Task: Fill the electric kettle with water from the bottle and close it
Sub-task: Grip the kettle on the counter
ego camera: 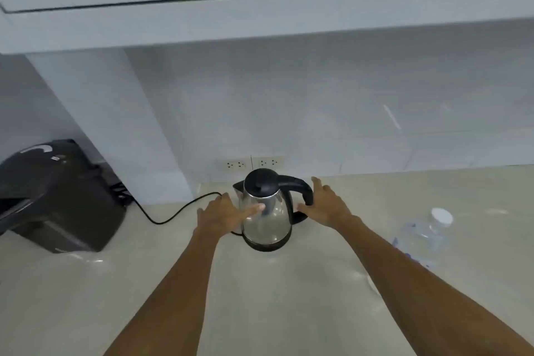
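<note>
A steel electric kettle (267,220) with a black lid and black handle stands on its base on the pale counter (260,298), lid down. My left hand (221,215) is open beside the kettle's left flank, its thumb against the steel wall. My right hand (326,205) is open just right of the handle, fingers spread, thumb near the handle's lower end. A clear water bottle (424,235) with a white cap stands on the counter to the right, apart from both hands.
A black appliance (55,196) sits at the left on the counter. A black cord (173,212) runs from the kettle's base toward it. Two wall sockets (252,164) are behind the kettle. White cabinets hang overhead.
</note>
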The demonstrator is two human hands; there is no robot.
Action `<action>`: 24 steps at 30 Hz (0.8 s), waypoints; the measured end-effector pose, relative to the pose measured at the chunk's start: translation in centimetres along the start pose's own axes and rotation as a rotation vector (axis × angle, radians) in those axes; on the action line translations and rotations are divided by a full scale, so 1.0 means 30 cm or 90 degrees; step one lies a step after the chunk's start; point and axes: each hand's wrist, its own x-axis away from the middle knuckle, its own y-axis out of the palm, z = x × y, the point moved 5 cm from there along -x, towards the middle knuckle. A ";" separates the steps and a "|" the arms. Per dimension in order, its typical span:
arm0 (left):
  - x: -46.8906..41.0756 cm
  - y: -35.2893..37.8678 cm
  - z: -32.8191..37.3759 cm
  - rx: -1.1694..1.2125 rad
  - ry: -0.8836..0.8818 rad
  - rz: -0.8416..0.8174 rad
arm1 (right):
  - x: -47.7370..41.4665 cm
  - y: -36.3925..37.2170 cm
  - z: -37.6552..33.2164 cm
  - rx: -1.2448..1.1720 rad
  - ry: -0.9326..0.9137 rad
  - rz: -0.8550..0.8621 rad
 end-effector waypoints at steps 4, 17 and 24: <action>-0.067 0.060 -0.007 0.262 0.051 -0.061 | -0.054 0.033 0.020 -0.036 -0.045 -0.028; -0.041 0.067 0.016 0.401 0.080 0.027 | -0.043 -0.007 0.005 -0.045 -0.119 0.056; 0.153 0.058 -0.008 0.413 0.116 0.030 | 0.169 -0.020 0.001 -0.031 -0.114 0.074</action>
